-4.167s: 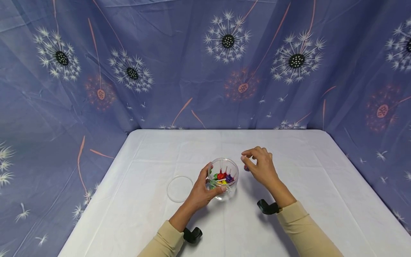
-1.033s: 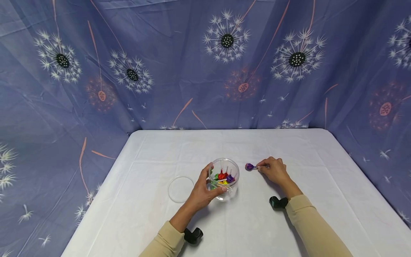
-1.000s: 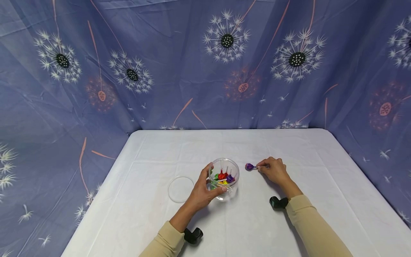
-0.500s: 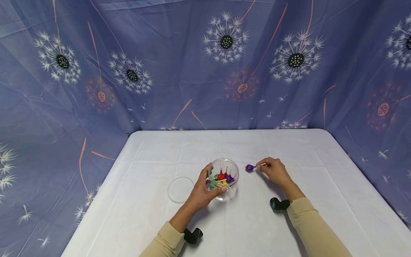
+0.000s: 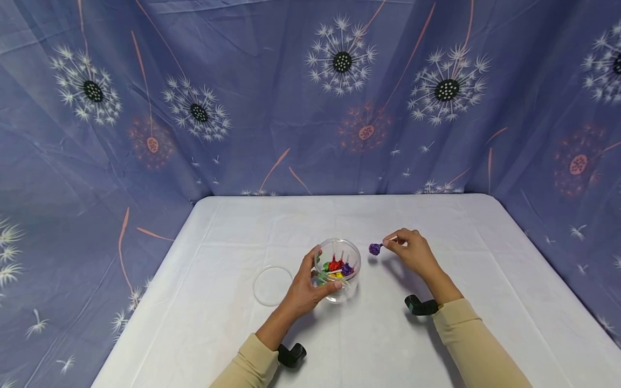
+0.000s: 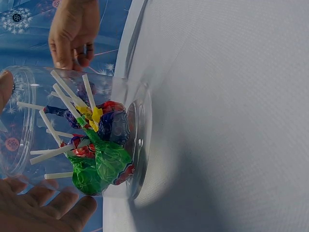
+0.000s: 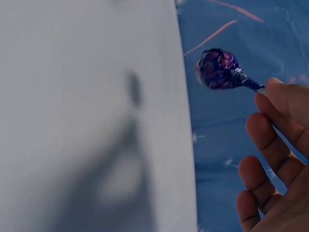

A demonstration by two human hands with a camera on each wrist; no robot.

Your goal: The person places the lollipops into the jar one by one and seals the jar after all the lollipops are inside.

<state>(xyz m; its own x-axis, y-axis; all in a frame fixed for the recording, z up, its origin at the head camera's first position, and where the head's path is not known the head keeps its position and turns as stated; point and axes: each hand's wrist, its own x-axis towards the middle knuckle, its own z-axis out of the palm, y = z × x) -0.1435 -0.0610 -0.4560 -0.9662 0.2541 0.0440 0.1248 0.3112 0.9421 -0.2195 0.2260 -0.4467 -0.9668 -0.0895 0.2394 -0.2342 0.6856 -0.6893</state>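
A table covered with a plain white cloth [image 5: 233, 226] stands in even, soft light. Blue-violet draped fabric printed with white dandelion heads and thin orange stems [image 5: 271, 97] hangs creased behind and beside it.

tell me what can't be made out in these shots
- Purple lollipop: its stick is hidden by the right hand in both views.
- Jar: lollipop count unclear, overlapping in the left wrist view, too small from the head.
- Left hand: cut off by the left wrist frame.
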